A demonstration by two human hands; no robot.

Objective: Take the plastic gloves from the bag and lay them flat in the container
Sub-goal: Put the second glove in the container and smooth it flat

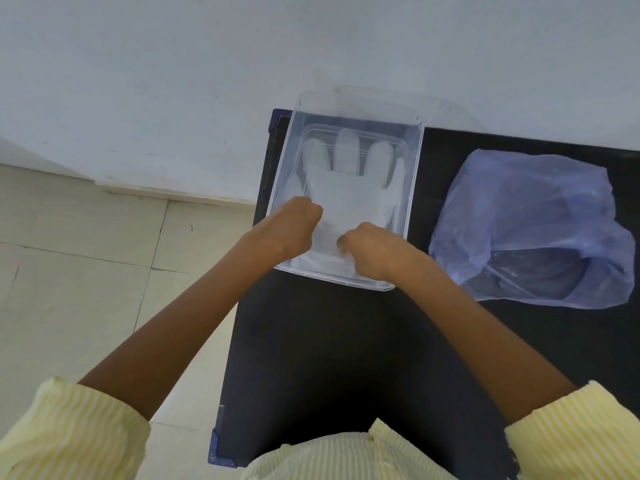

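Note:
A clear plastic glove (pixel 348 188) lies flat in the transparent container (pixel 414 174), fingers pointing away from me, with more gloves seemingly beneath it. My left hand (pixel 292 225) rests on the glove's cuff at its left side, fingers curled under. My right hand (pixel 372 251) sits on the cuff's right side, fingers also curled down onto the plastic. Whether each hand pinches the cuff or only presses it is hidden. The pale purple plastic bag (pixel 533 226) lies crumpled to the right of the container.
Container and bag sit on a black table (pixel 339 358) whose left edge runs just beside the container. A white wall stands behind, tiled floor to the left. My yellow striped sleeves fill the bottom corners.

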